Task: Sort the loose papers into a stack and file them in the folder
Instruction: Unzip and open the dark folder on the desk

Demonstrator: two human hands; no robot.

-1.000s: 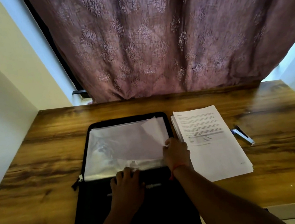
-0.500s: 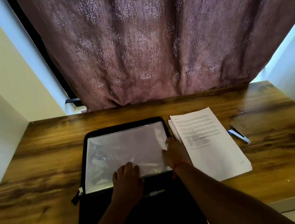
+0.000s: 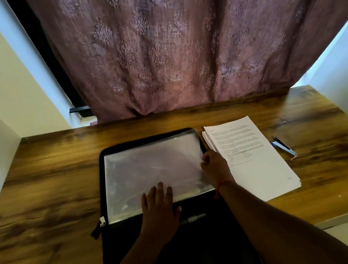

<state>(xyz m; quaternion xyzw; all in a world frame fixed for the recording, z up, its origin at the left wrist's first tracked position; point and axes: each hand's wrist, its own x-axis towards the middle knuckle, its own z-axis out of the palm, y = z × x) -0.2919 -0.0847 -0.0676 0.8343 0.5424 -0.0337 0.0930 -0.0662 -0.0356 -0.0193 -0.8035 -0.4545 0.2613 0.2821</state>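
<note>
A black zip folder (image 3: 101,157) lies open on the wooden desk, its near half hanging over the front edge. Clear plastic sleeves (image 3: 149,169) fill its far half. My left hand (image 3: 160,207) rests flat on the sleeves' near edge, fingers straight. My right hand (image 3: 215,167) sits at the sleeves' right edge with fingers curled, pinching the edge of a sleeve. A stack of printed white papers (image 3: 255,160) lies just right of the folder, touching my right wrist.
A blue and silver stapler (image 3: 283,146) lies right of the paper stack. A mauve patterned curtain (image 3: 178,41) hangs behind the desk (image 3: 48,183). White walls close in on both sides. A zip puller (image 3: 102,223) sticks out at the folder's left.
A sleeve corner that my right hand held lifted a second ago now lies flat. My right hand stays at the sleeves' right edge. My left hand kept its place.
</note>
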